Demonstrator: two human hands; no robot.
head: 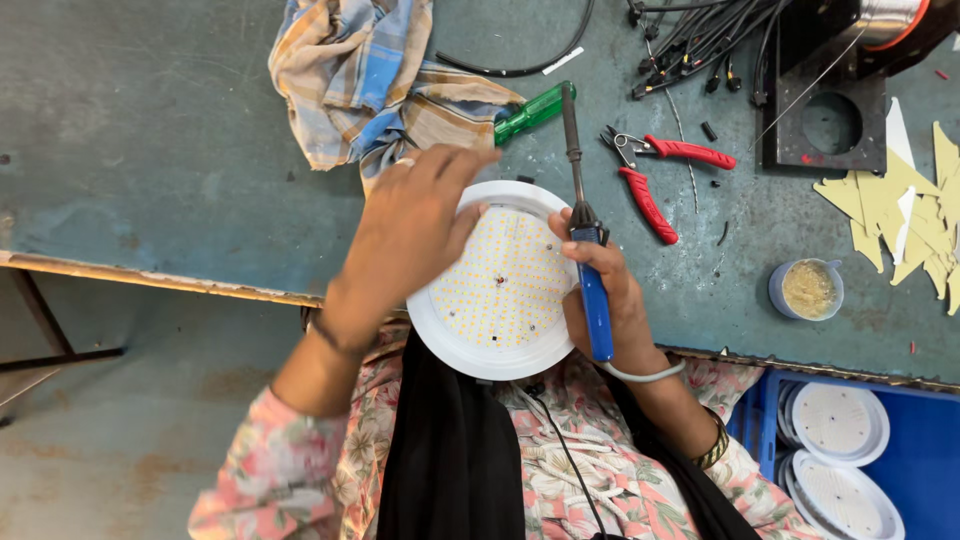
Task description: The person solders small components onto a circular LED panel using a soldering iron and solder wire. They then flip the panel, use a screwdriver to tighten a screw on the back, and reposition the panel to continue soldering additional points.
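Round LED panel light (497, 285): we are seeing it overhanging the near edge of the desk, partly above the lap, its white rim ringing a grid of small yellow diodes.
Desk (150, 150): we are noting a worn blue-green top carrying the work.
Checked cloth (365, 75): lying crumpled beyond the light, well clear.
Blue crate (930, 450): sitting lower right, holding more white round lights.
Left hand (410, 235): its fingers are spreading over the panel's far rim, steadying it.
Right hand (605, 300): its fingers are closing around a blue-handled soldering iron (585, 230), tip pointing away.
Red pliers (655, 175): resting nearby, untouched.
Risk: we are judging the overhanging light could tip off, or the iron could burn a finger.
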